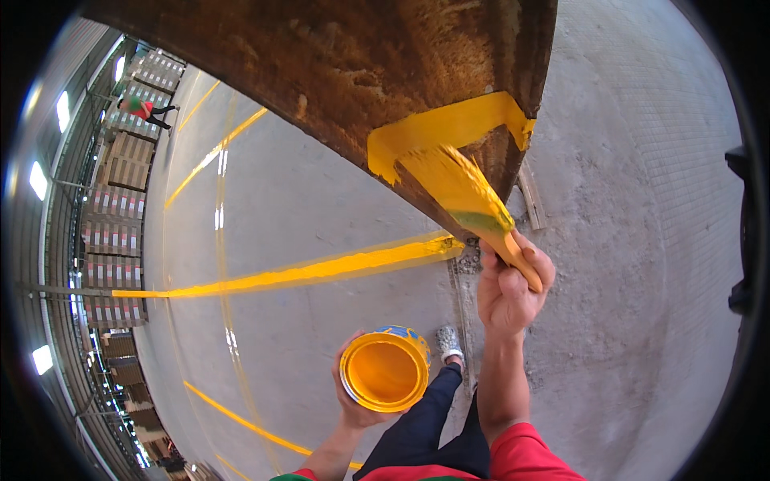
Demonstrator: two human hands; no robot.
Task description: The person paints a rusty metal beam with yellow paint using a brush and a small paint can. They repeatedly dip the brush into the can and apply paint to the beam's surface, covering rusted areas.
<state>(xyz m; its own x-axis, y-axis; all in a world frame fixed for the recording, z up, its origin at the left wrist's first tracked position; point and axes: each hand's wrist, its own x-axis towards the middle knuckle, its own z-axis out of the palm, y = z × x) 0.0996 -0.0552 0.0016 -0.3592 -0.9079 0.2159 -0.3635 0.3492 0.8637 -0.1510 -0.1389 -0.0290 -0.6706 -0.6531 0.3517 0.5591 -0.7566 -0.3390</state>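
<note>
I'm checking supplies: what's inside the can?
Yellow-orange paint shows inside the open can; the paint's depth and anything beneath its surface can't be seen.

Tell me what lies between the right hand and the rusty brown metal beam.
In the head view, an orange-handled paintbrush with yellow-coated bristles spans it: the right hand grips its handle; the bristles overlie yellow paint on the beam.

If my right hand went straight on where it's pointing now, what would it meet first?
Your right hand, holding the orange-handled paintbrush with yellow-coated bristles, would most likely meet the rusty brown metal beam first; the bristles seem to touch it.
</note>
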